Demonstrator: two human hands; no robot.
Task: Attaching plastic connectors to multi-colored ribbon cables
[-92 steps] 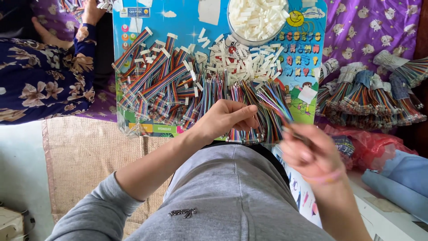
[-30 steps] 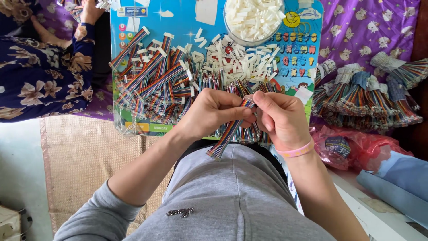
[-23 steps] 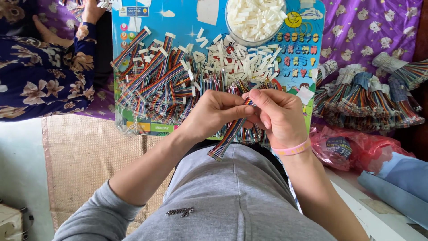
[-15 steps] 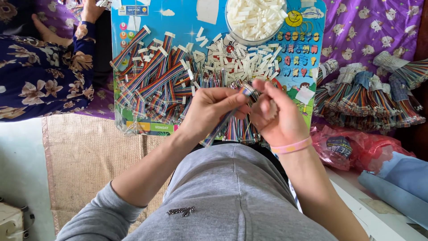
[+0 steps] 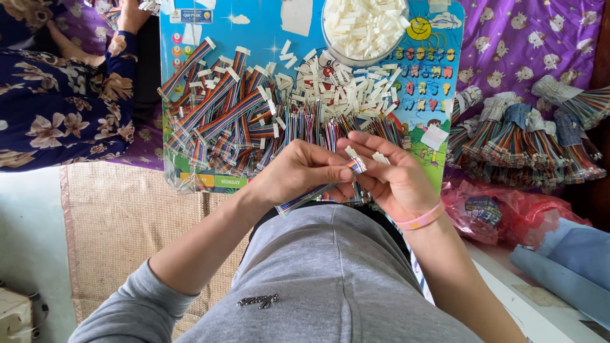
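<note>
Left hand [image 5: 298,174]: thumb and forefinger pinched on a rainbow ribbon cable [image 5: 318,190] just behind its tip; cable trails down-left across the lap. Right hand [image 5: 394,181]: palm up, fingers loosely curled, holding small white plastic connectors [image 5: 380,157] at the cable's end; exact grip cannot be told. Beyond the hands, a blue picture board [image 5: 254,25] carries piles of finished ribbon cables [image 5: 219,121], loose white connectors [image 5: 330,89], and a clear bowl of connectors [image 5: 362,25]. Bundled cables [image 5: 527,140] lie to the right on purple cloth [image 5: 527,38].

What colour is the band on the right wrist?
Pink; the wristband shows clearly in the head view, just below the right hand.
</note>
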